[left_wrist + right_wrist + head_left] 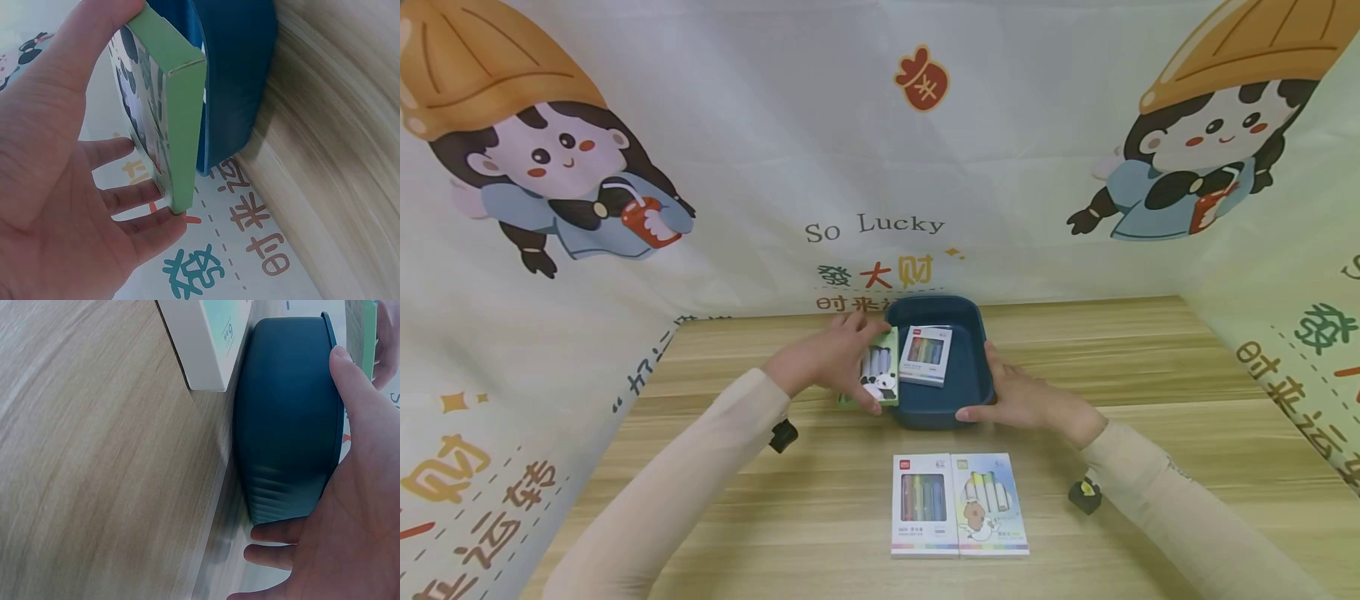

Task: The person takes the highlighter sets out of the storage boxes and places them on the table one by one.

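My left hand [832, 357] holds a thin green marker box [889, 386] with a panda print and a clear window, thumb on the near edge and fingers on the far edge. The box stands tilted at the left rim of a dark blue plastic bin [942, 418], overlapping it in the head view. Inside the bin leans a white marker box [927, 357] with coloured sticks in its window. At the bin's near right corner rests my right hand [1028, 400], its thumb on the front rim and extended fingers along the right wall. The right wrist view shows those fingers [275, 532] fairly straight.
Two flat boxes lie side by side on the wooden table [775, 517] in front of the bin: a white marker box [922, 506] and a pale one with a cartoon animal [990, 506]. A printed cloth [1030, 275] hangs behind the bin and along both sides.
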### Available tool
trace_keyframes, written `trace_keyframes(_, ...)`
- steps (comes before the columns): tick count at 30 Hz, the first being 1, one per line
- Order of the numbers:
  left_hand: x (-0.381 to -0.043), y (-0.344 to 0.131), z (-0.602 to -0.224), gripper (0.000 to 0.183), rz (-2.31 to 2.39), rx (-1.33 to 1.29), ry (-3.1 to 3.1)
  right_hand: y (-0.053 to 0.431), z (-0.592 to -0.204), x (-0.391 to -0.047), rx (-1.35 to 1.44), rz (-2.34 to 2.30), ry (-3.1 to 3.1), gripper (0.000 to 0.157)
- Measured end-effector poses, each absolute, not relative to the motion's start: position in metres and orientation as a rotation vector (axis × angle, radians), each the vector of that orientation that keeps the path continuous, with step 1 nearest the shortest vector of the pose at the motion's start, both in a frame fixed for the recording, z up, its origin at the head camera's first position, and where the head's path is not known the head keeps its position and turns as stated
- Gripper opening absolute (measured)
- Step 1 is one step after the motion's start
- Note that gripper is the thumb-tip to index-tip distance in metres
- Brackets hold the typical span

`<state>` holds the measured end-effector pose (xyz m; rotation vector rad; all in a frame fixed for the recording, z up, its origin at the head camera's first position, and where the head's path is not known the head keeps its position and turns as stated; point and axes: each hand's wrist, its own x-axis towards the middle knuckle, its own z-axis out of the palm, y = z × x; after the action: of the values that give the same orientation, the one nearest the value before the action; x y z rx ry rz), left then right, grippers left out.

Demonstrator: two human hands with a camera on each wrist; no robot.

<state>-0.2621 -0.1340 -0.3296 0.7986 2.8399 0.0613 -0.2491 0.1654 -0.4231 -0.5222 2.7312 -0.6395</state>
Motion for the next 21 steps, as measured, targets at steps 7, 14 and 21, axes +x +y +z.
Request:
trace_keyframes(7, -0.253, -0.135, -0.329, 0.129, 0.03, 0.856, 2.858, 0.166, -0.424, -0.25, -0.536, -0.643, 2.737, 0.131)
trace_keyframes(14, -0.247, -0.137, -0.331, 0.127, 0.058, 0.875, 2.859, 0.165, -0.423, -0.249, -0.537, -0.651, 2.729, 0.132)
trace_keyframes(21, -0.243, -0.139, -0.333, 0.126, 0.084, 0.855, 2.851, 0.166, -0.423, -0.249, -0.538, -0.647, 2.732, 0.131)
